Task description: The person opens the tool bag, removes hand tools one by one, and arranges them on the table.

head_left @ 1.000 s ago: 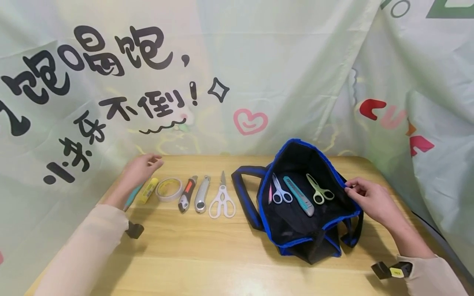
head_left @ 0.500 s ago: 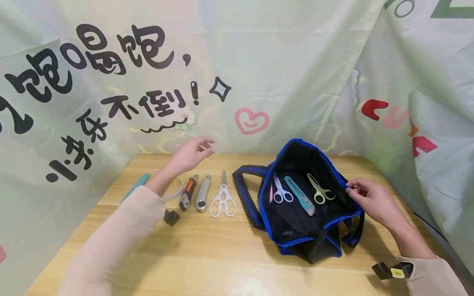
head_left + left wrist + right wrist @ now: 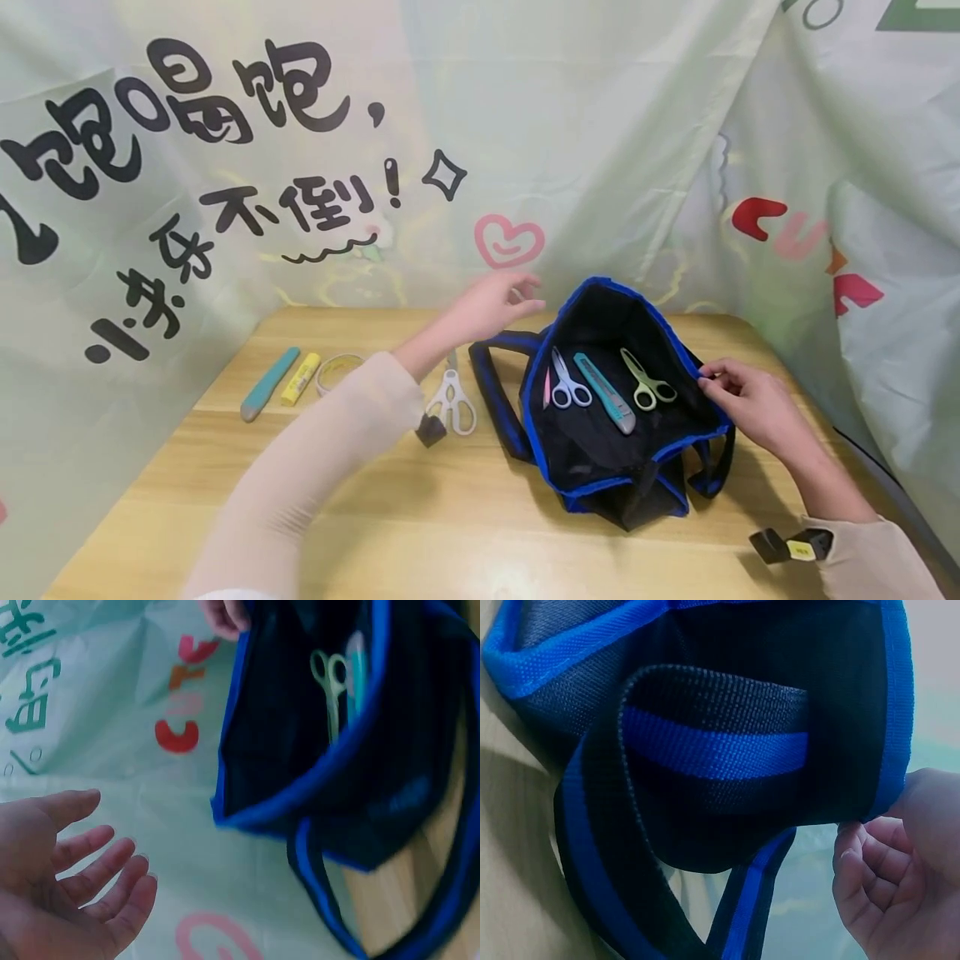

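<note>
A black bag (image 3: 600, 446) with blue trim stands on the table with its mouth facing me. My right hand (image 3: 753, 407) pinches the rim on its right side, as the right wrist view also shows. In the air left of the bag's mouth is my left hand (image 3: 495, 304), fingers loosely bent and holding nothing; the left wrist view shows a bare palm (image 3: 37, 877). Inside the bag lie light-blue scissors (image 3: 572, 394), a teal utility knife (image 3: 606, 396), green-handled scissors (image 3: 654, 394) and a thin pink item (image 3: 547, 389) only partly seen.
Left on the wooden table (image 3: 420, 533) lie a teal-and-grey knife-like tool (image 3: 268, 387), a yellow glue stick (image 3: 301, 381), a tape roll (image 3: 324, 379) and white-handled scissors (image 3: 459, 404). My left sleeve covers part of this row. A bag strap (image 3: 497, 400) sticks out leftward.
My left hand has swept right from above the left end of the row to beside the bag's mouth. The right hand keeps its pinch on the rim, and the bag has stayed put.
</note>
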`<control>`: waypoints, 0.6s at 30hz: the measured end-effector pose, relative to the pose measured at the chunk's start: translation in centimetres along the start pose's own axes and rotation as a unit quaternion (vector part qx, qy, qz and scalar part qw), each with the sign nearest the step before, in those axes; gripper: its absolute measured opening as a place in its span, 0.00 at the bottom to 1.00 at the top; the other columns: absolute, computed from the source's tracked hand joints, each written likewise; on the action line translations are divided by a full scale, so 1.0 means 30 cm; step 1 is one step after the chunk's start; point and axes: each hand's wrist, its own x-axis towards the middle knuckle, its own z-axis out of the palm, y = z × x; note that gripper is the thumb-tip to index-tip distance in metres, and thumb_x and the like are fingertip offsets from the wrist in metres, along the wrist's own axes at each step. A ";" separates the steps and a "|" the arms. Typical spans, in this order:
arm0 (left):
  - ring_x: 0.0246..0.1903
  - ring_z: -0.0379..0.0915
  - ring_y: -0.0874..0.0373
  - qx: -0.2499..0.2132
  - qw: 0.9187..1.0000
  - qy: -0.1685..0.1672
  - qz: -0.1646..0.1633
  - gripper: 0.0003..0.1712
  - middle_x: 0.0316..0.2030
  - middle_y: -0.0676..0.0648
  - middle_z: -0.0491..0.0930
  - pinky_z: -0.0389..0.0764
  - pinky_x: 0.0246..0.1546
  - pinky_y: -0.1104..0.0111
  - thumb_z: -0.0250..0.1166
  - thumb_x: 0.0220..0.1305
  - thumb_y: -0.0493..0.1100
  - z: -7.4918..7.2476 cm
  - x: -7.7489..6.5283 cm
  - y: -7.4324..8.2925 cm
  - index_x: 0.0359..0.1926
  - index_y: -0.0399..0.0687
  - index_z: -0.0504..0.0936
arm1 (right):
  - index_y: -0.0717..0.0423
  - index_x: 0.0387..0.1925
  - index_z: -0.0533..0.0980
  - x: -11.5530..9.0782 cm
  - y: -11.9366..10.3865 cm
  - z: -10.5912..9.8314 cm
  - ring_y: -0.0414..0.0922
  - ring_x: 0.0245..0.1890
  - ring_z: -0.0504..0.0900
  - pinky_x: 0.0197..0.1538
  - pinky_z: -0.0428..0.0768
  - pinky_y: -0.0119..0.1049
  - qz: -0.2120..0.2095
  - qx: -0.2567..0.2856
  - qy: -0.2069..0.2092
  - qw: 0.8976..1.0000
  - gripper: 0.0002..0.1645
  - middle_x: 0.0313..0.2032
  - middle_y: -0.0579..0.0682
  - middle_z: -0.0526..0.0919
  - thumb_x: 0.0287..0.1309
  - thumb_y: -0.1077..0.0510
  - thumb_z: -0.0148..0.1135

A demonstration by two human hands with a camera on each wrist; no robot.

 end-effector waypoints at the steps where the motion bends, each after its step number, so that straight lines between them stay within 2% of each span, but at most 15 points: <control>1: 0.48 0.78 0.57 -0.005 1.000 -0.004 0.005 0.25 0.49 0.49 0.81 0.79 0.47 0.69 0.61 0.69 0.50 0.015 0.011 0.014 0.63 0.46 0.74 | 0.61 0.39 0.79 0.000 0.001 0.000 0.35 0.20 0.69 0.22 0.66 0.31 -0.001 0.000 0.002 1.000 0.06 0.24 0.46 0.78 0.65 0.61 0.60; 5: 0.47 0.77 0.59 -0.027 0.999 -0.021 0.020 0.24 0.48 0.50 0.81 0.78 0.45 0.72 0.61 0.70 0.51 0.085 0.051 0.055 0.62 0.47 0.75 | 0.60 0.38 0.79 0.000 0.006 0.002 0.35 0.20 0.69 0.22 0.66 0.31 -0.004 0.001 0.003 1.000 0.05 0.24 0.45 0.78 0.65 0.62 0.60; 11: 0.44 0.76 0.63 -0.058 0.997 -0.023 0.047 0.20 0.43 0.52 0.81 0.74 0.43 0.77 0.60 0.70 0.51 0.196 0.112 0.096 0.58 0.48 0.78 | 0.61 0.39 0.79 0.002 0.015 0.004 0.34 0.21 0.70 0.22 0.66 0.31 -0.003 0.001 0.004 1.000 0.06 0.24 0.45 0.78 0.65 0.61 0.60; 18: 0.43 0.75 0.63 -0.112 0.993 -0.039 0.005 0.21 0.44 0.53 0.80 0.75 0.41 0.74 0.60 0.70 0.52 0.300 0.156 0.105 0.58 0.48 0.78 | 0.59 0.38 0.80 0.000 0.011 0.011 0.33 0.21 0.69 0.23 0.66 0.31 -0.010 0.000 0.010 1.000 0.04 0.23 0.43 0.77 0.63 0.63 0.62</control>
